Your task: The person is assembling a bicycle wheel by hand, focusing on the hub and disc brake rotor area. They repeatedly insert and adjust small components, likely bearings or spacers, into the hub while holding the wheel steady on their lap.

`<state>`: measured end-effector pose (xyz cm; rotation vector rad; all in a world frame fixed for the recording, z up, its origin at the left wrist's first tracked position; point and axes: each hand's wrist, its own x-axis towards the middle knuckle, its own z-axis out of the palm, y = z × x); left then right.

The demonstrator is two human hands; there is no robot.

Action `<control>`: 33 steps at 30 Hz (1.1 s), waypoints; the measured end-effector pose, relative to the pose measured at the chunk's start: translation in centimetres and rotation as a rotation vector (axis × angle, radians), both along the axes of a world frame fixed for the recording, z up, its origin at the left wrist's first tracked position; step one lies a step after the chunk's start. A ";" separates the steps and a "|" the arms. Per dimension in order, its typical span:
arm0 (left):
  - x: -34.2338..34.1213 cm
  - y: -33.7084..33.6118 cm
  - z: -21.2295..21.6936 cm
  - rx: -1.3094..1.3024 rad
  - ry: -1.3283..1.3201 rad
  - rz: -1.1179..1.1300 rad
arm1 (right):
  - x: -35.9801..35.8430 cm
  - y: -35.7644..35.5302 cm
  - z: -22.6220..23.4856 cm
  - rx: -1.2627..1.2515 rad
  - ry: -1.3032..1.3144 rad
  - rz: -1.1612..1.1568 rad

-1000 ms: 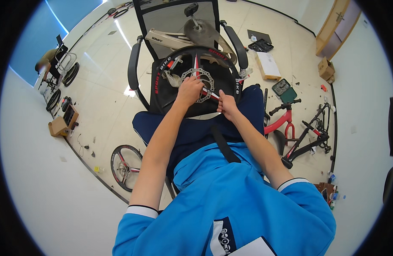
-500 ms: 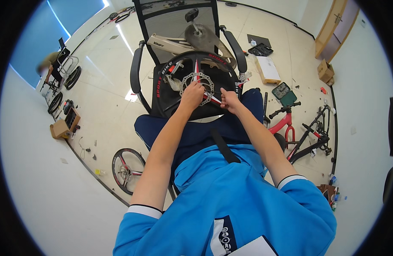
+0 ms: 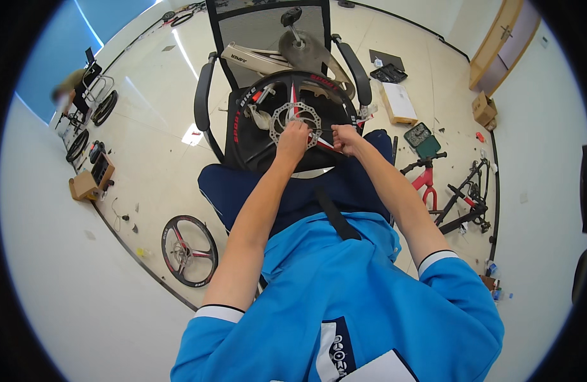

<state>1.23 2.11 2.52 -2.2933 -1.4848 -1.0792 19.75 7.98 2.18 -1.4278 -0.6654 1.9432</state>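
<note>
A black wheel [image 3: 243,143] with red-and-white spokes lies across a chair seat in front of me, its near rim by my knees. At its centre is a silver brake disc [image 3: 277,121] with a perforated edge. My left hand [image 3: 294,137] is closed at the disc's hub, fingers pinched together; what they grip is hidden. Just right of the disc, my right hand [image 3: 347,138] is closed on a thin dark rod, which looks like a hex key [image 3: 325,130]. The rod points left toward my left hand, and its far tip cannot be made out.
The black office chair [image 3: 204,95] also bears a beige frame part [image 3: 255,58] and a crank with pedal [image 3: 298,38]. Right on the floor are a red bike frame [image 3: 424,181], a black frame [image 3: 462,204] and a green tool case [image 3: 427,146]. Another wheel [image 3: 212,254] lies left; a person [image 3: 73,83] sits far left.
The view has shifted slightly. My right hand has turned a little, with the rod now lying more level. My left hand stays at the hub.
</note>
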 end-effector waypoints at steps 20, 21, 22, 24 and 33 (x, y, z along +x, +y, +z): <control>-0.1 0.2 2.1 -0.254 -0.084 0.061 | -2.2 4.0 3.9 0.519 -0.417 0.160; -0.2 0.2 2.2 -0.242 -0.119 0.032 | -2.2 3.9 3.9 0.547 -0.447 0.152; -0.3 0.2 2.3 -0.230 -0.154 0.005 | -2.3 3.9 3.9 0.575 -0.477 0.145; -0.5 -0.1 2.4 -0.215 -0.205 -0.028 | -3.2 3.5 4.0 0.629 -0.540 0.114; -0.7 -0.4 2.4 -0.142 -0.364 0.003 | -7.1 4.4 3.6 1.084 -0.834 -0.022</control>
